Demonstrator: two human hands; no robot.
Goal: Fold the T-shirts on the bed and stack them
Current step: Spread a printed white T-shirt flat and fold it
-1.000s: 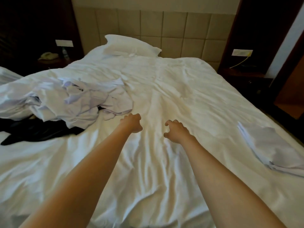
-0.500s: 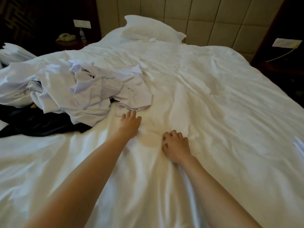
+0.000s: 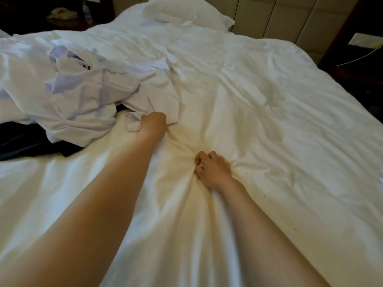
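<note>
A crumpled heap of white T-shirts point(image 3: 78, 90) lies on the left half of the bed. My left hand point(image 3: 153, 123) grips the near edge of one white T-shirt point(image 3: 157, 96) at the heap's right side, fingers curled into the cloth. My right hand point(image 3: 211, 168) lies lower and to the right, fingers curled round a bunch of the white bed sheet point(image 3: 259, 125), which puckers towards it. A sliver of another white garment point(image 3: 381, 179) shows at the right frame edge.
A dark garment point(image 3: 27, 141) lies under the heap at the left. A pillow point(image 3: 186, 13) sits at the head of the bed against a padded headboard point(image 3: 290, 15). Dark nightstands flank the bed: one holds a telephone point(image 3: 60, 13).
My view moved closer and left. My left hand reached forward and closed on the T-shirt's edge. My right hand dropped onto the bed and bunched the sheet.
</note>
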